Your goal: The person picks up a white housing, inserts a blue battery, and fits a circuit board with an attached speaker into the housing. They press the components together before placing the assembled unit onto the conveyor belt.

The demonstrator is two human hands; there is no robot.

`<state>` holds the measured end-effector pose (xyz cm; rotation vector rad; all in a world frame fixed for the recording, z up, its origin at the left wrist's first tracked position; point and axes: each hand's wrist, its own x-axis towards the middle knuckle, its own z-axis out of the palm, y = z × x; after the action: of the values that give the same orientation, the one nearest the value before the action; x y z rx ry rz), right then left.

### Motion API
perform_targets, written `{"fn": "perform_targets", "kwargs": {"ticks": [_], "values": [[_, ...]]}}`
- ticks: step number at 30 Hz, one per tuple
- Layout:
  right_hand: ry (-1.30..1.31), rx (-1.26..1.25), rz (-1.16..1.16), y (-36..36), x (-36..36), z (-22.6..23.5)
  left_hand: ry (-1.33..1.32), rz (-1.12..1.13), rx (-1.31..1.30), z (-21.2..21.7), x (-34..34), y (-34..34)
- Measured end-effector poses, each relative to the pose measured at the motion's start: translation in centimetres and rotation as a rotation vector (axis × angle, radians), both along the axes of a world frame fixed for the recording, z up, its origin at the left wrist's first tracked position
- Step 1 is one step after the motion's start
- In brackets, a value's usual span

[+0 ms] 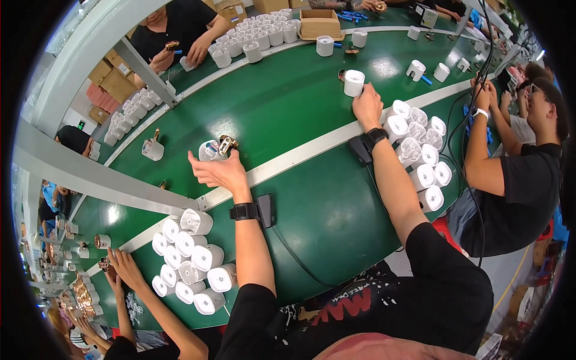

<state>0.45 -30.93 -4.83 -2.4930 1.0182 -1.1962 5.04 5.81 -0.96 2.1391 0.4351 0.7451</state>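
My left hand [221, 174] is open, its fingers stretched out and its thumb raised, right at the near side of a white plastic housing [207, 151]. Inside that housing a blue piece shows, and a copper-and-gold part [227, 145] with a small motor-like body sits at its right rim. Farther right, my right hand [368, 107] grips another white rounded housing [354, 83] at its near edge; some fingertips are hidden. A small copper-coloured part [342, 75] lies just left of it. Both wrists wear black straps with cabled boxes.
White housings stand clustered left [191, 258] and right [420, 150] of my arms on the green table [312, 222]. A pale rail [300, 154] crosses the table, and a white post [114, 174] slants at left. Co-workers sit around; black cables [474, 150] hang at right.
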Motion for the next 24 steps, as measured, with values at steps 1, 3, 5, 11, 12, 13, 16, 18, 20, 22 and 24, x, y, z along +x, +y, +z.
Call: {"fn": "perform_targets", "kwargs": {"ticks": [1, 3, 5, 11, 12, 13, 16, 18, 20, 22, 24], "values": [[0.000, 0.003, 0.007, 0.4, 0.1, 0.1, 0.000, 0.007, 0.003, 0.2, -0.2, 0.1], [0.083, 0.046, 0.033, 0.8, 0.0, 0.4, -0.124, 0.034, -0.005, 0.8, -0.7, 0.1], [0.124, 0.065, 0.046, 1.0, -0.3, 0.9, -0.188, 0.046, -0.011, 0.9, -0.9, 0.0], [0.095, 0.158, 0.169, 3.0, -1.2, 2.2, -0.451, -0.025, 0.109, 0.5, -1.2, -0.4], [0.051, 0.147, 0.220, 3.0, -1.2, 2.2, -0.485, -0.059, 0.131, 0.5, -1.4, -0.6], [0.051, 0.147, 0.220, 3.0, -1.3, 2.3, -0.484, -0.059, 0.131, 0.5, -1.5, -0.8], [0.114, 0.126, 0.276, 2.7, -1.1, 2.5, -0.484, -0.108, 0.139, 0.5, -1.6, -1.3], [0.094, 0.145, 0.286, 2.6, -1.0, 2.3, -0.503, -0.142, 0.137, 0.5, -1.6, -1.4], [0.055, 0.183, 0.305, 2.5, -0.8, 2.1, -0.541, -0.213, 0.130, 0.4, -1.6, -1.4], [0.032, 0.168, 0.344, 2.4, -0.7, 2.0, -0.544, -0.257, 0.083, 0.4, -1.6, -1.7], [-0.016, 0.136, 0.409, 2.2, -0.6, 1.9, -0.551, -0.355, -0.018, 0.4, -1.7, -2.1]]}}
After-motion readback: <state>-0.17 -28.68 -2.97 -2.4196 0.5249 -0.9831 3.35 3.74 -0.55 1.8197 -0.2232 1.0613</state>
